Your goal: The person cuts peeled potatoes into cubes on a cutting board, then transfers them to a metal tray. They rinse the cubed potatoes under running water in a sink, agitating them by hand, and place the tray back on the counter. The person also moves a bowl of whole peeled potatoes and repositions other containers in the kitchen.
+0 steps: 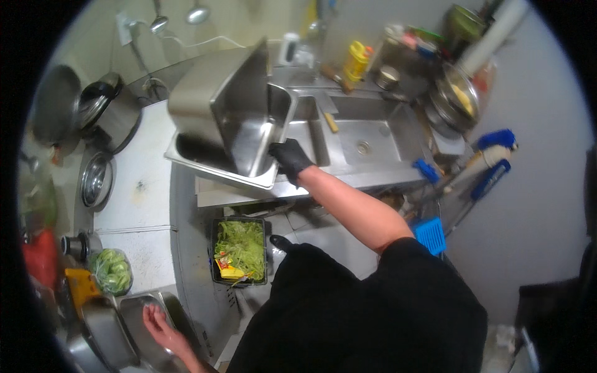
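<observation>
My right hand [291, 159], in a black glove, grips the edge of a deep stainless steel food pan [242, 107]. That pan is tilted on its side within the wide rim of a second steel pan [219, 169], at the left end of the sink. Whether my fingers also hold the lower rim is hidden. Bare and with slightly curled fingers, my left hand [163, 328] is over a steel pan [135, 310] at the lower left; nothing shows in it. Beside that pan lies green leafy produce in clear plastic [111, 271].
A steel sink [364, 133] has a wooden-handled cleaver [330, 116] across its divider. On the floor stands a black bin [267, 261] of green scraps. A yellow bottle [357, 60] and stacked bowls [452, 107] are behind. Blue-headed brushes [496, 139] lean at the right.
</observation>
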`<state>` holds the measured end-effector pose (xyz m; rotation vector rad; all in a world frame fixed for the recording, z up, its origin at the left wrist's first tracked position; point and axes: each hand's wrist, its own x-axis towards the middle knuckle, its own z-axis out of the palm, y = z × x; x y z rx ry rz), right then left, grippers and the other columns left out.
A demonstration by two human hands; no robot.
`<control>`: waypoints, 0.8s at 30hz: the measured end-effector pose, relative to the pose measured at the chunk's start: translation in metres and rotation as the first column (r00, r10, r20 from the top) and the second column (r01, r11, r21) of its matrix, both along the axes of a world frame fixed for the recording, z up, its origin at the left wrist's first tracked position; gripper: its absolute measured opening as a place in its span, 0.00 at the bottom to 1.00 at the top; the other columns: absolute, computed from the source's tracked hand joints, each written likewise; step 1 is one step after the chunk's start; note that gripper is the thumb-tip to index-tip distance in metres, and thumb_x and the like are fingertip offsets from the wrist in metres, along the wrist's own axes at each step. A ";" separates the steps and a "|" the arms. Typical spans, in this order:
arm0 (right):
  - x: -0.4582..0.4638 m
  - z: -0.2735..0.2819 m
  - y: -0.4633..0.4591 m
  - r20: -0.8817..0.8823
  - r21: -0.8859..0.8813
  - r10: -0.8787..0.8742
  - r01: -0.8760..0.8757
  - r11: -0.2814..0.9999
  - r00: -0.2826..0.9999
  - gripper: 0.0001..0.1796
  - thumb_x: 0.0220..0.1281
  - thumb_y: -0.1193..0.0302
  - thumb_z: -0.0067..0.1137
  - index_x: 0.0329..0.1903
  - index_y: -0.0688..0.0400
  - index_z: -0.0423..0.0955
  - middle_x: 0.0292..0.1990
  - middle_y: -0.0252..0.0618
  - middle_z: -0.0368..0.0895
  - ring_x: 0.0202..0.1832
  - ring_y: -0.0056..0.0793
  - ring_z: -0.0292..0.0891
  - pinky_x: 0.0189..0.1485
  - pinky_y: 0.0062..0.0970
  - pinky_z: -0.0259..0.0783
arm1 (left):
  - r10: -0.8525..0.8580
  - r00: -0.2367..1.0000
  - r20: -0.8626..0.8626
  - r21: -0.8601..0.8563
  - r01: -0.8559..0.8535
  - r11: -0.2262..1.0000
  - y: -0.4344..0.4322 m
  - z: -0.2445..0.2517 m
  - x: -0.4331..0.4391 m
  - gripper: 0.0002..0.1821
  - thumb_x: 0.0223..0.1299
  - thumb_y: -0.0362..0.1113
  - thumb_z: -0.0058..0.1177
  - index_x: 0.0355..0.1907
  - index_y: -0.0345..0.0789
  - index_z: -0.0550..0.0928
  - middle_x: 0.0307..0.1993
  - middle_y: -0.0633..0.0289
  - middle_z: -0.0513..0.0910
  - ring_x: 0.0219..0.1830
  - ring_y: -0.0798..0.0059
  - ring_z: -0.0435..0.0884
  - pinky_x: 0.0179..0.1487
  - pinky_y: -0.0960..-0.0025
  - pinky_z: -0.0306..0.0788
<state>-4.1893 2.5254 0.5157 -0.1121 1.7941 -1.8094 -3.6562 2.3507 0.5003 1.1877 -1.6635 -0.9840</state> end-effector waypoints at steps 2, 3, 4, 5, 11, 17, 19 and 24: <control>0.009 -0.001 0.063 -0.003 -0.063 -0.118 0.117 0.991 0.993 0.16 0.66 0.68 0.58 0.47 0.69 0.77 0.36 0.46 0.82 0.30 0.32 0.79 0.28 0.36 0.74 | -0.050 0.999 0.020 0.053 0.049 0.997 0.011 -0.008 -0.020 0.23 0.80 0.37 0.48 0.71 0.30 0.72 0.62 0.53 0.80 0.61 0.67 0.79 0.65 0.66 0.71; 0.012 -0.005 0.093 -0.086 -0.076 -0.177 0.171 0.982 0.980 0.15 0.66 0.68 0.58 0.47 0.69 0.79 0.34 0.45 0.82 0.31 0.32 0.80 0.29 0.36 0.74 | -0.091 0.996 0.023 0.082 0.089 0.993 0.018 -0.012 -0.030 0.23 0.80 0.37 0.48 0.71 0.30 0.72 0.62 0.53 0.80 0.61 0.68 0.79 0.64 0.66 0.71; 0.009 -0.008 0.122 -0.161 -0.081 -0.230 0.220 0.972 0.960 0.15 0.66 0.69 0.58 0.47 0.69 0.80 0.33 0.44 0.82 0.31 0.33 0.81 0.29 0.37 0.75 | -0.124 0.992 -0.001 0.145 0.122 0.982 0.020 -0.015 -0.039 0.23 0.80 0.36 0.48 0.71 0.30 0.71 0.62 0.53 0.80 0.60 0.68 0.79 0.64 0.66 0.72; 0.001 -0.011 0.153 -0.157 0.007 -0.227 0.231 0.973 0.961 0.14 0.67 0.69 0.58 0.48 0.68 0.81 0.35 0.42 0.84 0.33 0.29 0.80 0.34 0.34 0.75 | -0.149 0.989 -0.017 0.114 0.150 0.982 0.031 -0.020 -0.046 0.23 0.80 0.34 0.48 0.72 0.31 0.71 0.62 0.54 0.79 0.58 0.69 0.80 0.62 0.67 0.72; -0.079 -0.070 0.312 -0.472 0.242 -0.210 0.355 0.903 0.856 0.12 0.69 0.68 0.58 0.43 0.65 0.82 0.31 0.40 0.84 0.33 0.36 0.83 0.35 0.35 0.77 | -0.294 0.956 0.014 0.178 0.287 0.941 0.064 -0.042 -0.099 0.22 0.79 0.34 0.49 0.71 0.31 0.72 0.61 0.56 0.80 0.55 0.72 0.81 0.57 0.69 0.74; -0.215 -0.150 0.398 -0.063 0.171 -0.608 0.609 0.775 0.792 0.21 0.74 0.58 0.56 0.55 0.62 0.78 0.45 0.50 0.84 0.43 0.43 0.84 0.40 0.45 0.81 | -0.330 0.944 0.003 0.239 0.320 0.917 0.122 -0.054 -0.188 0.22 0.76 0.32 0.52 0.70 0.30 0.72 0.59 0.55 0.80 0.54 0.72 0.82 0.58 0.68 0.76; -0.264 -0.170 0.403 -0.068 0.185 -0.574 0.576 0.796 0.816 0.21 0.74 0.57 0.55 0.56 0.62 0.78 0.46 0.50 0.84 0.44 0.43 0.84 0.41 0.45 0.81 | -0.307 0.951 0.024 0.227 0.294 0.929 0.143 -0.058 -0.215 0.22 0.76 0.31 0.52 0.69 0.29 0.73 0.57 0.56 0.82 0.54 0.73 0.82 0.58 0.69 0.77; -0.350 -0.216 0.382 0.010 0.155 -0.515 0.508 0.847 0.857 0.22 0.75 0.57 0.54 0.58 0.61 0.76 0.49 0.50 0.82 0.46 0.44 0.83 0.43 0.45 0.80 | -0.270 0.959 0.083 0.248 0.242 0.938 0.189 -0.065 -0.244 0.19 0.75 0.29 0.53 0.66 0.29 0.75 0.53 0.59 0.84 0.50 0.78 0.84 0.55 0.73 0.77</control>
